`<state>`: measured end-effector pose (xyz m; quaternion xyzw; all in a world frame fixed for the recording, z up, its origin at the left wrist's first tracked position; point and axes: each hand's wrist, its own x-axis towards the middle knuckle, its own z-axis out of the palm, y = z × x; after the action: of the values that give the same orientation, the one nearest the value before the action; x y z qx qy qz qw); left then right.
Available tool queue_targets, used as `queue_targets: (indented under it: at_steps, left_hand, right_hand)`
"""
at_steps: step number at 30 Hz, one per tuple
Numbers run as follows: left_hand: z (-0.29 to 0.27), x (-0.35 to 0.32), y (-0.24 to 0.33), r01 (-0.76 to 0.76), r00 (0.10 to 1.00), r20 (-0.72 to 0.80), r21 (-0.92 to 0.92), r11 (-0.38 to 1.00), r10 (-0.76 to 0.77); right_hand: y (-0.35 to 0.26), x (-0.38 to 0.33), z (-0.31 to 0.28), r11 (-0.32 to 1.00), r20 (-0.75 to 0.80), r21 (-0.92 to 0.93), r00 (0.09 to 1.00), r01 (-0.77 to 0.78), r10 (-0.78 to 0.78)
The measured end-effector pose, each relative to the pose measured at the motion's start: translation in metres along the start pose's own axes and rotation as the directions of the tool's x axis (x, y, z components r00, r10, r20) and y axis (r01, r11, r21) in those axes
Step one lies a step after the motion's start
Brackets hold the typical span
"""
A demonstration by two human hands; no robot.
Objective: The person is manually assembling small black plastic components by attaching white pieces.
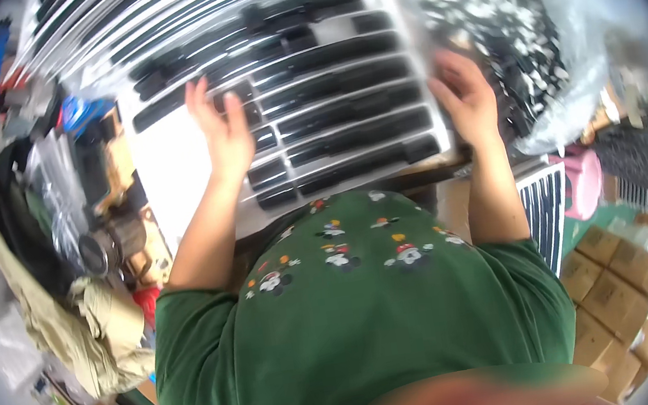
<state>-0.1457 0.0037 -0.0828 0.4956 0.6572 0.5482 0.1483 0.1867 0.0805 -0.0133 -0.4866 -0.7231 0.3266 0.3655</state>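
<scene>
A white tray (176,178) lies before me, with rows of dark, glossy cylindrical parts (352,107) along most of it. My left hand (225,137) is over its left part, fingers stretched up and thumb apart, open. Dark pieces show just beyond the fingertips; I cannot tell whether they are touched. At the tray's right edge is my right hand (468,95), its fingers loosely curled and blurred. Whether anything small is in it cannot be made out. Close beside it, a clear plastic bag (550,133) holds many small black and white pieces (490,1).
Beyond the tray is a stack of striped white trays (148,12). On the left are a glass jar (110,245) and a khaki garment (70,338). To the right stand a pink stool (584,182), another striped tray (545,213) and cardboard boxes (613,286).
</scene>
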Motion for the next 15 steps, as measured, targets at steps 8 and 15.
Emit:
queue_targets:
  at_steps: [8,15]
  left_hand:
    - [-0.005,0.074,0.007,-0.287,0.934,0.004,0.605,0.742,0.357]
    - [-0.001,0.082,-0.007,-0.126,0.978,-0.079,0.521,0.844,0.195]
  right_hand:
    - [0.056,0.089,-0.064,0.819,-0.272,-0.486,0.943,-0.305,0.190]
    - [0.088,0.118,-0.063,0.453,-0.022,-0.877,0.955,-0.160,0.296]
